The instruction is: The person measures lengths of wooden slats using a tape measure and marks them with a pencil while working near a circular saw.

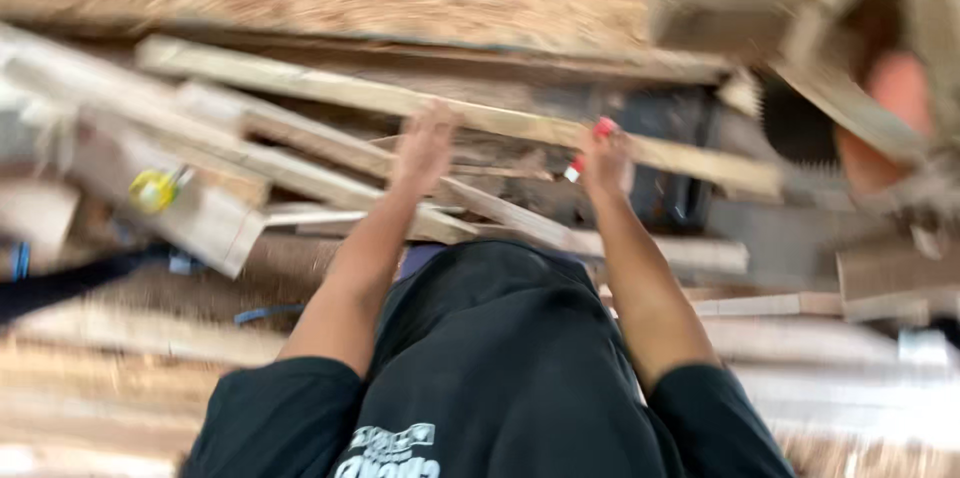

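— Reaching forward, the left hand (424, 146) rests open-fingered on a pile of wooden planks (330, 153), beside a yellow tape measure (153, 190)?

— Confirmed. The right hand (606, 160) is closed around a red-capped marker (590, 146) over the same pile. Risk noted: loose, crossed boards may shift under pressure and pinch fingers. Image blurred.

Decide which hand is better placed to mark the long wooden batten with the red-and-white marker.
The right hand, probably: it holds the red-and-white marker against the long wooden batten. The left hand rests open on the timber, holding nothing. Blur limits detail.
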